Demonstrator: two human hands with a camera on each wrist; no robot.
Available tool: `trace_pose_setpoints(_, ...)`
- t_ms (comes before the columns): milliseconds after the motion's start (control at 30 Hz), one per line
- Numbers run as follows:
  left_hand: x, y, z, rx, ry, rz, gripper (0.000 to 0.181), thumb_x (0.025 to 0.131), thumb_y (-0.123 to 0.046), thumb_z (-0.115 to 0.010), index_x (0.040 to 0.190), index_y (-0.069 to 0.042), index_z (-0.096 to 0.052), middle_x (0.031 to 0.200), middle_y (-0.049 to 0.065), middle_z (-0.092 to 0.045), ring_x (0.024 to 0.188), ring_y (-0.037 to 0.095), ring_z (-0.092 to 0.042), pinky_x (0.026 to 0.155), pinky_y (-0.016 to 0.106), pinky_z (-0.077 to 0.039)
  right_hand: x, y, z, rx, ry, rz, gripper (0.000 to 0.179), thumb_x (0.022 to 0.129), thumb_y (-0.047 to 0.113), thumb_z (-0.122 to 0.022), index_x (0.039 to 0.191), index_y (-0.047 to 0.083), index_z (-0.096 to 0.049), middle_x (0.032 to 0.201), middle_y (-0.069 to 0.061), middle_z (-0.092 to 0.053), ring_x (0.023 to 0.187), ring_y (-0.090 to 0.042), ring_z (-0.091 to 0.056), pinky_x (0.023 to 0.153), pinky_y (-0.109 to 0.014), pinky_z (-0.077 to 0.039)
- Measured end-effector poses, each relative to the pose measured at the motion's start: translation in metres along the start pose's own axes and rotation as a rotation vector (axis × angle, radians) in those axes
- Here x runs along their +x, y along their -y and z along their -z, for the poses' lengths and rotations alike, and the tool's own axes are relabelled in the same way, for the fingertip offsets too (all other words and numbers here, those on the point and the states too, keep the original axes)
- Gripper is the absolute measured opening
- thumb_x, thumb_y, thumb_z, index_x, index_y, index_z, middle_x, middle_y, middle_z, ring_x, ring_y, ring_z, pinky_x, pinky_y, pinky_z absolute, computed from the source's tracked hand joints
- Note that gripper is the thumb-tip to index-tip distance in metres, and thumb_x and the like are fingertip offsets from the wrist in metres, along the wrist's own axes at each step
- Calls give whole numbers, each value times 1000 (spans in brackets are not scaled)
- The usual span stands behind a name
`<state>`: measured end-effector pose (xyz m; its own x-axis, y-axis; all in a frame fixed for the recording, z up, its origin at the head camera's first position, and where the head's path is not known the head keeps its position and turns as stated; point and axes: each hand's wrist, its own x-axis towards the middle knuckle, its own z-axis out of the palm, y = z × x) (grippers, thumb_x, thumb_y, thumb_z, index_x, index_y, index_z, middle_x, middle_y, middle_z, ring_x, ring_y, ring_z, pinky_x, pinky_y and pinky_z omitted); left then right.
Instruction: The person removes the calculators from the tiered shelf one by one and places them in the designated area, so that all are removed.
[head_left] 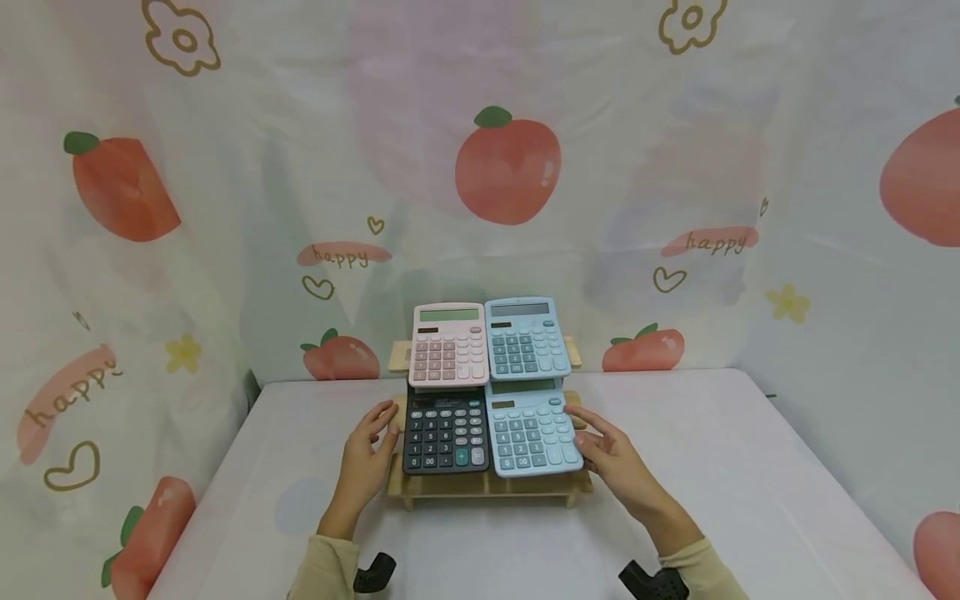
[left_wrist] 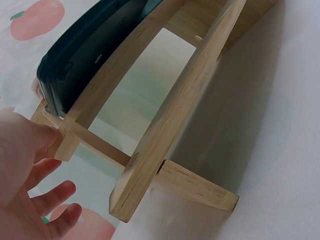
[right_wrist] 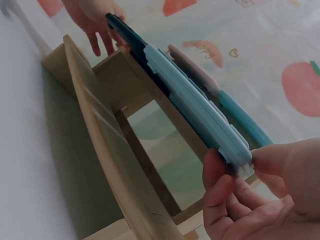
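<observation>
Four-function style calculators stand in two tiers on a wooden rack (head_left: 491,486). On the upper tier are a pink calculator (head_left: 450,343) and a light blue calculator (head_left: 528,337). Below them lean a black calculator (head_left: 446,432) and a second light blue calculator (head_left: 534,429). My right hand (head_left: 618,467) pinches the lower blue calculator at its right edge, thumb on one face and fingers on the other, as the right wrist view shows. My left hand (head_left: 363,467) touches the rack's left end beside the black calculator, its fingers loosely spread.
The rack stands on a white-covered table (head_left: 300,467), close to the back wall. A fruit-patterned cloth (head_left: 420,167) hangs behind and along both sides. Black wrist devices (head_left: 375,573) show at both sleeves.
</observation>
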<state>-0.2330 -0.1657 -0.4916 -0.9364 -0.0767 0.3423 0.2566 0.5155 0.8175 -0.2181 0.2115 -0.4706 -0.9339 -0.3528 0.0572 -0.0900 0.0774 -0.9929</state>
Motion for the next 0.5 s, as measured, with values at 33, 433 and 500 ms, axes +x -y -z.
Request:
trace_pose_setpoints(33, 0, 0, 0, -1, -1, -1, 40, 101, -10, -59, 139, 4, -58, 150, 17, -53, 142, 38, -48, 100, 59, -49, 0, 0, 1, 2, 5, -16, 54, 110, 19, -42, 158, 2, -24, 144, -35, -50, 111, -1, -66, 92, -19, -55)
trace_pose_setpoints(433, 0, 6, -1, 9, -5, -23, 41, 102, -12, -59, 139, 4, -58, 150, 16, -54, 142, 37, -48, 101, 59, -48, -7, 7, 13, 16, 119, -57, 58, 110, 16, -39, 162, 11, -15, 148, -25, -48, 104, -11, -67, 81, -25, -55)
trace_pose_setpoints(500, 1, 5, -1, 7, -6, -22, 41, 101, -12, -59, 139, 3, -58, 150, 16, -54, 142, 37, -48, 101, 59, -48, -7, 7, 15, 19, 126, -60, 58, 109, 16, -41, 162, 11, -16, 144, -17, -52, 103, -11, -67, 78, -24, -55)
